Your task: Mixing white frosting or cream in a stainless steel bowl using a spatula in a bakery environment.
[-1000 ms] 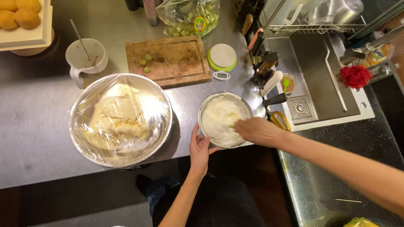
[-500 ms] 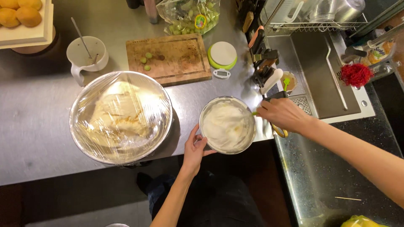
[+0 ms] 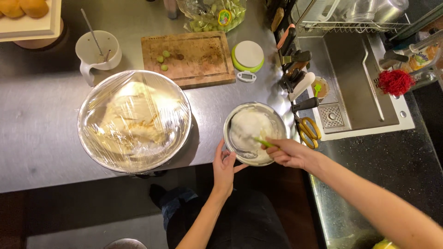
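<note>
A small steel bowl (image 3: pixel 281 121) of white cream stands at the front edge of the steel counter. My left hand (image 3: pixel 224 167) cups its near left side and steadies it. My right hand (image 3: pixel 291 153) is at the bowl's near right rim, closed on a green-handled utensil (image 3: pixel 262 142) whose end lies in the cream. To the left sits a large steel bowl (image 3: pixel 134 121) covered with plastic wrap over pale dough.
Behind lie a wooden cutting board (image 3: pixel 194 57) with green grape pieces, a bag of grapes (image 3: pixel 213 13), a green-rimmed kitchen scale (image 3: pixel 248 55) and a white cup with a spoon (image 3: pixel 98 50). Yellow scissors (image 3: pixel 308 131), knives and a sink (image 3: pixel 360 78) are to the right.
My right hand went out to the bowl's right rim and has come back over its near side with the green utensil in the cream. My left hand stays on the bowl.
</note>
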